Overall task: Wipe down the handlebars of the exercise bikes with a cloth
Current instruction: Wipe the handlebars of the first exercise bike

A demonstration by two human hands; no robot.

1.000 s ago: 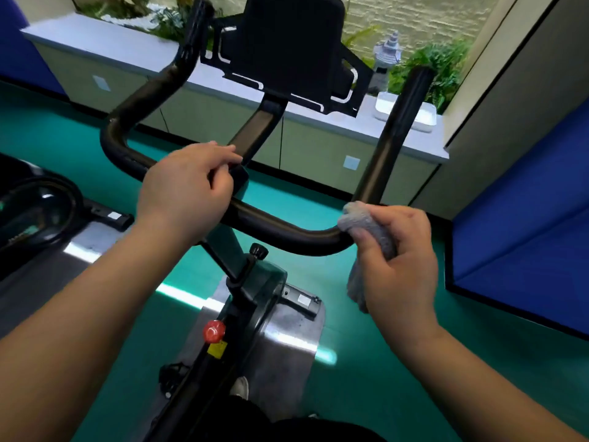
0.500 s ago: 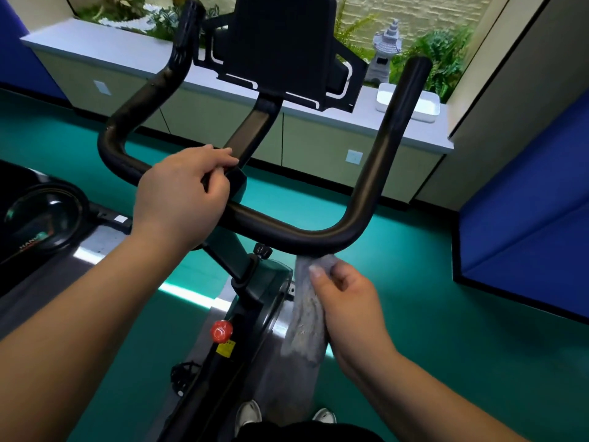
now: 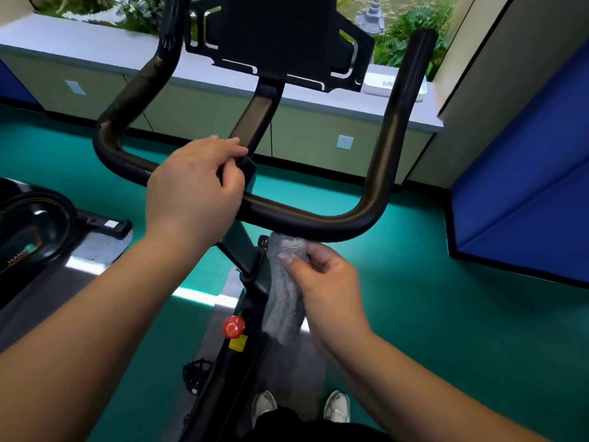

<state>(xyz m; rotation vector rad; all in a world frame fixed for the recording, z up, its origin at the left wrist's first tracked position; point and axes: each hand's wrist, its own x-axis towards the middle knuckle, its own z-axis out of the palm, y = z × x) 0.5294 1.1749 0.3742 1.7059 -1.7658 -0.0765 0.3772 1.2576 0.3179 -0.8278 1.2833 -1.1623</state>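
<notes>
The right hand is pinching a grey cloth between thumb and curled fingers, its bunched top pressed up against the underside of the black handlebar just inboard of the right-hand bend, while the rest of the cloth hangs loose down toward the bike frame. The left hand is wrapped over the crossbar near the centre stem, fingers curled and pressed together around the bar, which looks like a steadying grip. The step in hand seems to be wiping the lower crossbar from beneath. The bar's left bend and both upright ends carry no cloth now. The next move probably calls for keeping the cloth pressed to the tube and sliding it along the underside, then round the bend; the left hand would have to shift for the cloth to pass the centre.
</notes>
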